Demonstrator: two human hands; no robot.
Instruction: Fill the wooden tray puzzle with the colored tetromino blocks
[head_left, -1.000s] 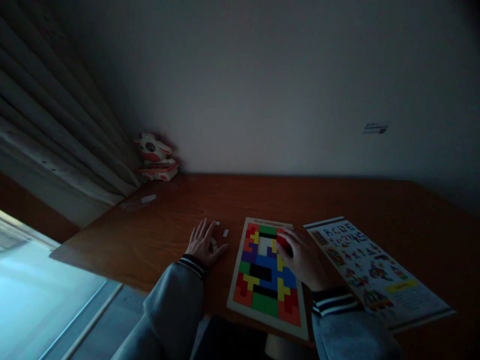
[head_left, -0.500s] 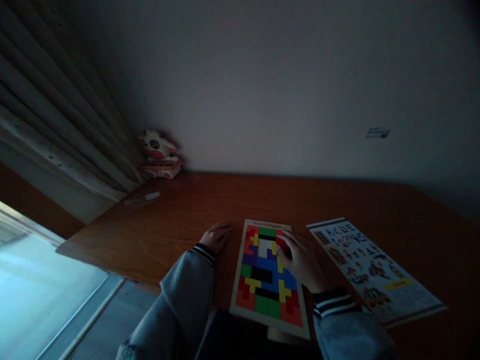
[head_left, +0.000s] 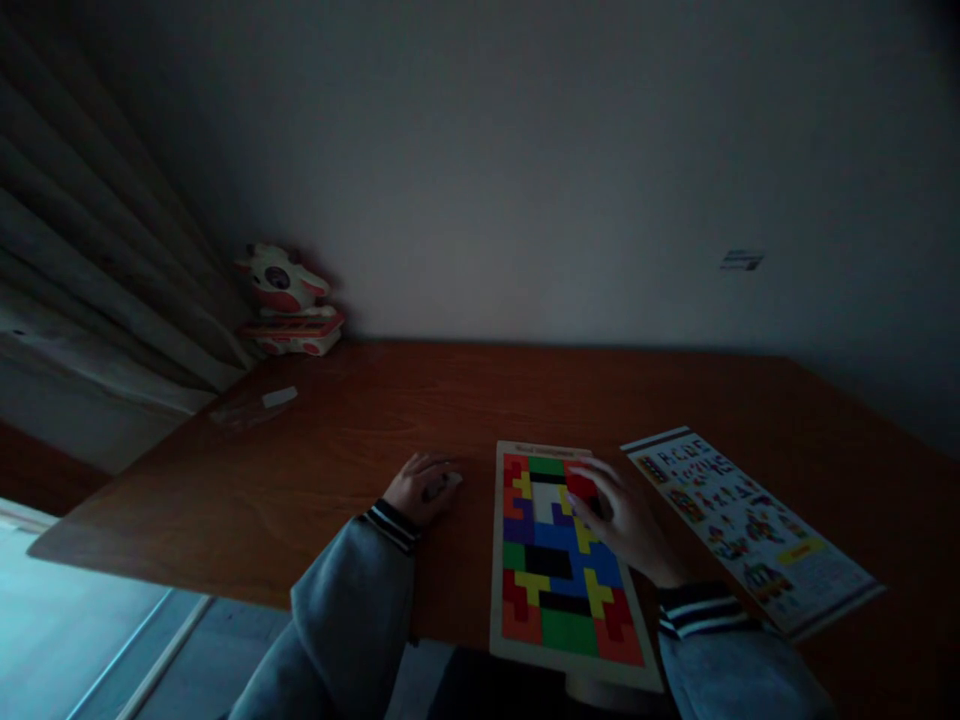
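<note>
A wooden tray puzzle point(head_left: 496, 600) lies on the table, filled with coloured block pieces. A pale gap point(head_left: 545, 503) shows in its upper part. Over the upper right corner, my right hand point(head_left: 626, 525) has thumb and fingers bent around a red puzzle piece point(head_left: 581, 482); part of this piece is hidden by the fingers. To the left of the tray, my left hand point(head_left: 421, 488) rests on the table, apart from the puzzle. Its thumb and fingers are apart, with a dark patch between them, and I see no object held there.
A printed pattern sheet point(head_left: 750, 530) lies right of the tray. At the back left of the wooden table point(head_left: 480, 390) stands a cow-shaped toy keyboard point(head_left: 289, 300). Near it lies a clear bag with a white label point(head_left: 280, 397). A curtain point(head_left: 90, 250) hangs at the left.
The view has shifted, and everything lies slightly differently in the picture. My left hand has turned a little, so the space between thumb and fingers shows. My right hand stays at the red piece.
</note>
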